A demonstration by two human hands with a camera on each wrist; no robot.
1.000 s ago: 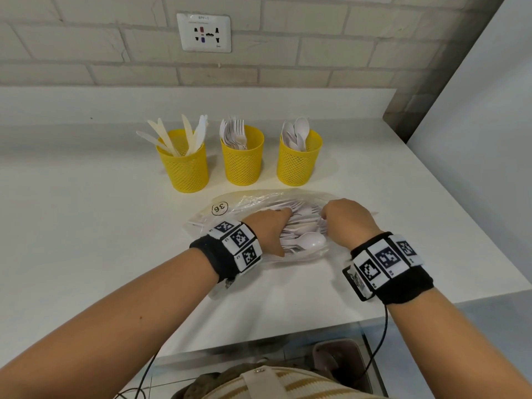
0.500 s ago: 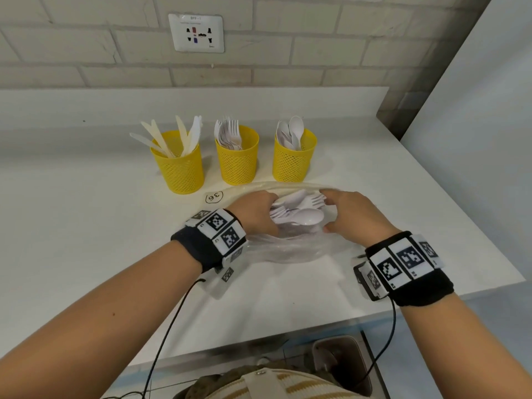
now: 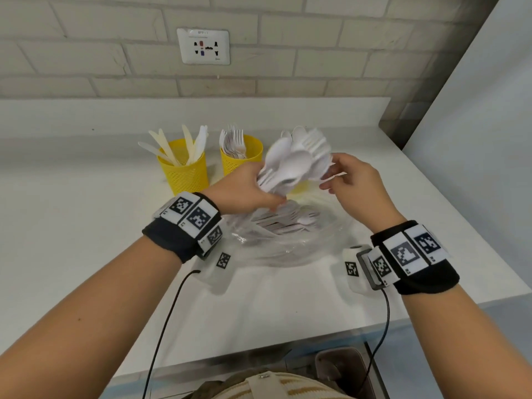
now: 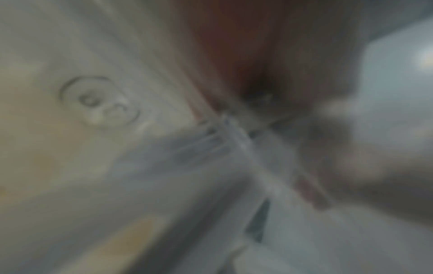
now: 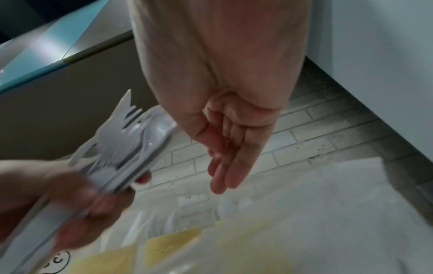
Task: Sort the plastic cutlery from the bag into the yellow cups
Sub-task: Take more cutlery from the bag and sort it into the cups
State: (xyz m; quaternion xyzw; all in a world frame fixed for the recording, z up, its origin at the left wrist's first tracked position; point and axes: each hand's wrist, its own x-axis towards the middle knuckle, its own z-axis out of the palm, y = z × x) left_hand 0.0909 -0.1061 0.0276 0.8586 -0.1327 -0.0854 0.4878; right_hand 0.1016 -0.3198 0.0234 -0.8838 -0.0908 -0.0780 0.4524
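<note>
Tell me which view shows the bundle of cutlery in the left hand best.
The head view: the bundle of cutlery fans out above the bag, gripped by the left hand, though motion-blurred. The right wrist view shows it edge-on, with fork tines clear. The left wrist view is too blurred to tell.

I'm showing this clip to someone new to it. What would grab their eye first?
The fistful of white plastic cutlery that the left hand holds up over the clear bag, mid-counter, with the right hand open beside it. Behind stand yellow cups: the knife cup at left and the fork cup beside it.
</note>
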